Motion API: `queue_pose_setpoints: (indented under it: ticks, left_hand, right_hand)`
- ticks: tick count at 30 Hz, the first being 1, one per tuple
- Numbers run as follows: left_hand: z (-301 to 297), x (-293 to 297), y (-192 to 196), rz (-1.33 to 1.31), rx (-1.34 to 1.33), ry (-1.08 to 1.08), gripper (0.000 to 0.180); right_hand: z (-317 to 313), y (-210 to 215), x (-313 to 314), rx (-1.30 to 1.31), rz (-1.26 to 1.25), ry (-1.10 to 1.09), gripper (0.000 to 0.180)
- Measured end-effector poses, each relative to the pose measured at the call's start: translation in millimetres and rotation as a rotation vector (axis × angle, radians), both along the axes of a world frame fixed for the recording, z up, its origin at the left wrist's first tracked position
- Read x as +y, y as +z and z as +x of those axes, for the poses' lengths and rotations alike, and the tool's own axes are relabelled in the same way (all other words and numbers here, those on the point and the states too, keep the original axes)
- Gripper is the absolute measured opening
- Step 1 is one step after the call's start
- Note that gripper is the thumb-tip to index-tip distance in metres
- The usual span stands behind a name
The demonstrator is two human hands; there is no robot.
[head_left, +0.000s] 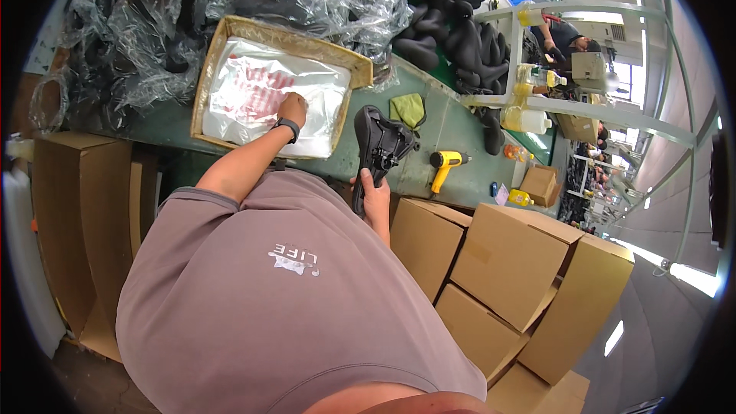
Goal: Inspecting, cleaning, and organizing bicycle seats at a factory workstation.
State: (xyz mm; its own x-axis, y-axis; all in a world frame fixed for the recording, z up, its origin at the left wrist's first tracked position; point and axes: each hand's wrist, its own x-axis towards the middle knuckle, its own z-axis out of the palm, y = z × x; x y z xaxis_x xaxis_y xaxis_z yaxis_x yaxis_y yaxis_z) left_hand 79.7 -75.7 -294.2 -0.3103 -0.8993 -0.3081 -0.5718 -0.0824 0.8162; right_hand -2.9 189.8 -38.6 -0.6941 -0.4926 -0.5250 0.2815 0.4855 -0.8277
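Observation:
My left hand, with a dark band on its wrist, reaches into a shallow cardboard tray on the bench. Its fingers are curled closed against the top of a stack of clear plastic bags with red print; the fingertips are partly hidden. My right hand grips a black bicycle saddle by its narrow nose. The saddle is held upright at the bench's near edge, its underside with rails and clamp turned to the right.
Plastic-wrapped black saddles heap behind the tray, bare ones farther right. A green cloth and a yellow heat gun lie on the green bench. Cardboard boxes stack at right, others at left. People work in the background.

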Motion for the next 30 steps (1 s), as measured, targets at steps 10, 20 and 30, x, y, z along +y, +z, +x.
queue_pose_setpoints:
  ticks: [10, 20, 30]
  left_hand:
    - [100.6, -28.8, 136.6, 0.617, 0.523, -0.031, 0.030]
    - [166.0, -8.7, 245.2, 0.513, 0.665, -0.231, 0.025]
    - [273.6, -92.0, 299.2, 0.815, 1.730, 0.082, 0.023]
  right_hand:
    - [13.3, 8.5, -106.0, -0.257, -0.379, 0.251, 0.036]
    - [44.8, 38.7, -182.3, -0.573, -0.387, 0.482, 0.041]
    - [24.6, 58.0, -129.9, -0.701, -0.708, 0.118, 0.065]
